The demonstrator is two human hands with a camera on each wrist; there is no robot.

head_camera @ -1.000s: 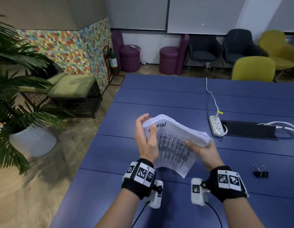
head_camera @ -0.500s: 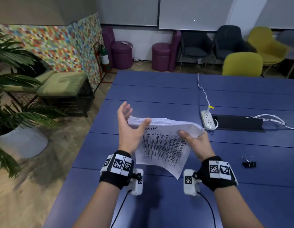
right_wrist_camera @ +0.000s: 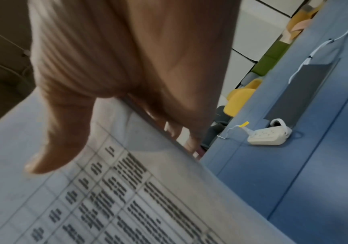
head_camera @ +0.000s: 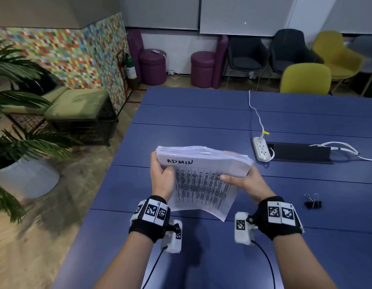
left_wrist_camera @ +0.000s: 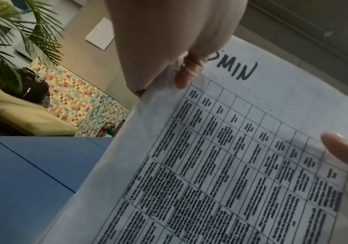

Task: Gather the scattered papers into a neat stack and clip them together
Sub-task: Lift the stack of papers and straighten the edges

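A thick stack of white papers (head_camera: 201, 178), its top sheet a printed table headed "ADMIN", is held tilted above the blue table (head_camera: 201, 113). My left hand (head_camera: 162, 178) grips the stack's left edge, thumb on the top sheet (left_wrist_camera: 242, 165) and fingers behind. My right hand (head_camera: 241, 180) grips the right edge, its thumb lying on the printed sheet (right_wrist_camera: 127, 206). The far edges of the sheets look roughly level. A black binder clip (head_camera: 312, 202) lies on the table to the right of my right wrist.
A white power strip (head_camera: 261, 150) with its cable and a black cable hatch (head_camera: 299, 153) sit beyond the stack on the right. Chairs stand past the table's far edge. A potted plant (head_camera: 18, 130) and a bench are on the floor at left.
My left hand, which was open beside the stack's left edge, has closed on it. The stack has turned to face me squarely, and the view has shifted slightly.
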